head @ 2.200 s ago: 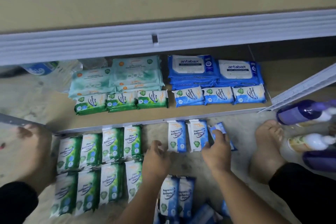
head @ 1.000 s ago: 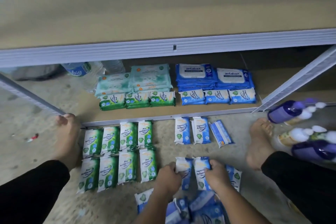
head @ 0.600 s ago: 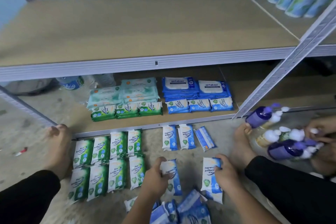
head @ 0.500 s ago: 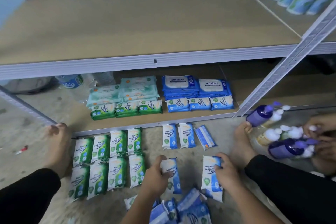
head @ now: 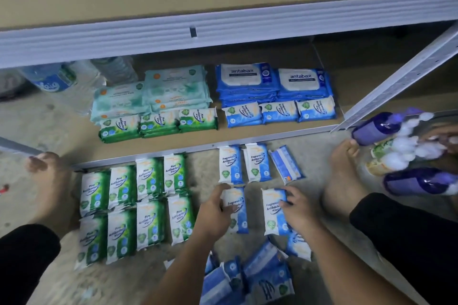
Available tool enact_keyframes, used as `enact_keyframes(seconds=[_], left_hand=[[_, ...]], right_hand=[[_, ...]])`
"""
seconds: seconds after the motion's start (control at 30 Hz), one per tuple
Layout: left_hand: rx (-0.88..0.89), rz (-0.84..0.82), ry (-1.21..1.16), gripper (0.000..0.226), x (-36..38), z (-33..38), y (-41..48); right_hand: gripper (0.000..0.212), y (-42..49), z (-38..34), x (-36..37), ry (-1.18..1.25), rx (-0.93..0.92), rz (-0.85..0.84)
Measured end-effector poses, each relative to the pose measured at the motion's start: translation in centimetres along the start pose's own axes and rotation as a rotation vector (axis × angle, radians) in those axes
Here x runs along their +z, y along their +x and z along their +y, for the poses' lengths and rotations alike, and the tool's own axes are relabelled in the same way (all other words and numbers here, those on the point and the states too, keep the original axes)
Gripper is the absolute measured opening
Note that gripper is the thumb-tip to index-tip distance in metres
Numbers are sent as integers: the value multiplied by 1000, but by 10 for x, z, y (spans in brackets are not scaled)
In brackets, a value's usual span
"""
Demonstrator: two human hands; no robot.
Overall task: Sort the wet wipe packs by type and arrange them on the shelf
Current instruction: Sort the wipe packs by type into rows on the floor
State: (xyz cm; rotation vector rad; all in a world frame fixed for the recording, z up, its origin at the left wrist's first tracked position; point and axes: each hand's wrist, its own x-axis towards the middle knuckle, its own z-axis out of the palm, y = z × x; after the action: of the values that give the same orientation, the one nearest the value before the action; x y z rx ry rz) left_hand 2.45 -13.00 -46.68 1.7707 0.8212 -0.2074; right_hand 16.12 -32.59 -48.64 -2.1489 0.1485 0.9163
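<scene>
Before shelf [head: 223, 136], fingers [head: 287, 196] grip Antibacterial Wipes [head: 240, 215].

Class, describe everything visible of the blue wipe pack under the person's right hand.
The blue wipe pack is a soft, glossy plastic pouch, white on top fading to blue, printed Fragrance Antibacterial Wipes, with a green shield badge low down. It sits label-up on or above the concrete floor, long side toward the shelf. The right hand grips its upper right corner. The left hand holds a twin pack beside it, apart.
</scene>
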Motion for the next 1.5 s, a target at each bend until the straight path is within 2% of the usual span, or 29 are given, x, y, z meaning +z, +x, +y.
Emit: enact_keyframes(seconds=[0.1,0.27,0.37,0.53,1.03,1.2,1.4,1.5], left_hand=[[-45,-14,-20,41,8,-14,14],[-87,-25,41,45,15,-31,28],[-83,6,128,55,18,-34,31],[-22,71,224,59,21,-33,32],[-45,103,227,61,21,-40,27],[-124,26,227,57,6,-30,6],[-160,-163,417,37,-25,-20,-42],[-143,-170,467,36,-35,-24,-71]], right_hand=[[42,14,5,9,26,6,11],[39,24,8,23,58,-4,-1],[39,24,8,31,63,-22,-5],[38,25,4,42,87,-13,-10],[55,8,-7,43,27,-35,81],[37,-18,-17,32,-37,-60,94],[43,-53,-16,23,-50,-40,87],[36,-71,-12,23,-92,-45,75]])
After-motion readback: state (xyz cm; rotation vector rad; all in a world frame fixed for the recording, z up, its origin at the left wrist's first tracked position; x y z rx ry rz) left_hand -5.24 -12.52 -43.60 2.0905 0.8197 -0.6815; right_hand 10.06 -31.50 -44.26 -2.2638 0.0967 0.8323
